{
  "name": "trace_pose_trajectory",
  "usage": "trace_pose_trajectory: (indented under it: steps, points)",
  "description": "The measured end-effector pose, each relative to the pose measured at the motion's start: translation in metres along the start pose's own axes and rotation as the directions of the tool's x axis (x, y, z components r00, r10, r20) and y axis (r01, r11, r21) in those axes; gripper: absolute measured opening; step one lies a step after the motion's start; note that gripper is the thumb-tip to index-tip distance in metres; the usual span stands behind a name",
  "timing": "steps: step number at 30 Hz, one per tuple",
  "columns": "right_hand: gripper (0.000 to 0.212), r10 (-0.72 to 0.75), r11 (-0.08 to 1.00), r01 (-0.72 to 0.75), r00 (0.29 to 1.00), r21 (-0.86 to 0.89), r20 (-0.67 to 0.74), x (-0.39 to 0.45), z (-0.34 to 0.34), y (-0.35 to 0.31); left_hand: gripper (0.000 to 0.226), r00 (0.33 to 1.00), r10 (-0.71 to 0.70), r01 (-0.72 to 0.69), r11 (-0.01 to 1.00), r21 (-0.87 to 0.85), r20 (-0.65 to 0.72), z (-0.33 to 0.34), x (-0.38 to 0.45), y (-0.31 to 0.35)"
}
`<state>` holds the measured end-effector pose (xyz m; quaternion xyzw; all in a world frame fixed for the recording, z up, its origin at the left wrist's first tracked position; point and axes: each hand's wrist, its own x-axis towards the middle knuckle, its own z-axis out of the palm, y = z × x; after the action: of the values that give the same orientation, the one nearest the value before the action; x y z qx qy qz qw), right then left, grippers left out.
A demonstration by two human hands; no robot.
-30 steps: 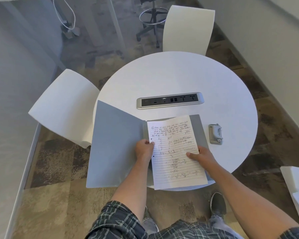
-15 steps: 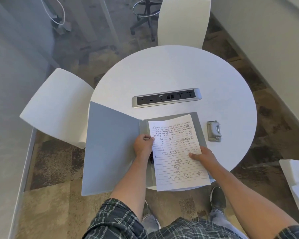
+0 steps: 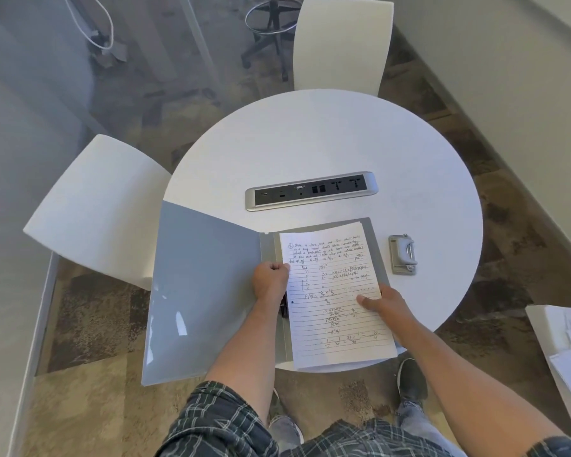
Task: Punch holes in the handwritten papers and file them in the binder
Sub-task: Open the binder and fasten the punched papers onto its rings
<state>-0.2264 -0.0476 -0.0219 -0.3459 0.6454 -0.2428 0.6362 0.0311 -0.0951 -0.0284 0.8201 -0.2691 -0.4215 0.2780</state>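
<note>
A grey binder (image 3: 205,291) lies open at the near edge of the round white table (image 3: 327,143), its left cover hanging off the table's edge. A stack of lined handwritten papers (image 3: 337,311) rests on its right half. My left hand (image 3: 271,282) is closed over the papers' left margin at the spine, where a dark clip part shows just below it. My right hand (image 3: 381,303) presses flat on the papers' right edge. A small metal hole punch (image 3: 402,254) sits on the table to the right of the binder.
A silver power and data strip (image 3: 310,191) is set into the table's middle. White chairs stand at the left (image 3: 93,209) and far side (image 3: 342,44). More white papers (image 3: 567,351) lie on a surface at the right edge. A wall runs along the right.
The papers and both hands stay nearly where they were on the binder. My left hand has closed more tightly at the spine. The camera has shifted slightly.
</note>
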Motion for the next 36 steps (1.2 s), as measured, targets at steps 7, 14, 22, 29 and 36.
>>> trace_pose_trajectory:
  steps: [7,14,22,29,36]
  points:
    - [0.018,0.001,1.0,-0.002,1.0,-0.017,-0.006,0.001,0.002,0.0,0.017,1.0,-0.015,0.015,1.0,0.017,-0.025,0.001,-0.002,0.006]
    - [0.019,0.007,0.999,-0.006,1.0,-0.049,0.007,0.004,0.002,0.003,0.031,0.992,0.126,-0.126,0.988,0.093,0.006,-0.008,-0.03,-0.004]
    - [0.019,0.005,0.999,-0.005,1.0,-0.054,0.001,0.001,0.003,0.0,0.015,0.991,0.105,-0.118,0.981,0.153,0.088,-0.019,-0.042,-0.026]
    - [0.017,0.007,0.999,-0.007,1.0,-0.045,-0.01,0.001,0.0,0.004,0.012,0.983,0.118,-0.14,0.976,0.167,0.137,-0.02,-0.039,-0.025]
    - [0.016,0.001,0.999,-0.002,1.0,-0.044,-0.009,0.003,-0.001,0.008,0.031,0.975,0.063,-0.096,0.984,0.149,0.213,-0.027,-0.042,-0.029]
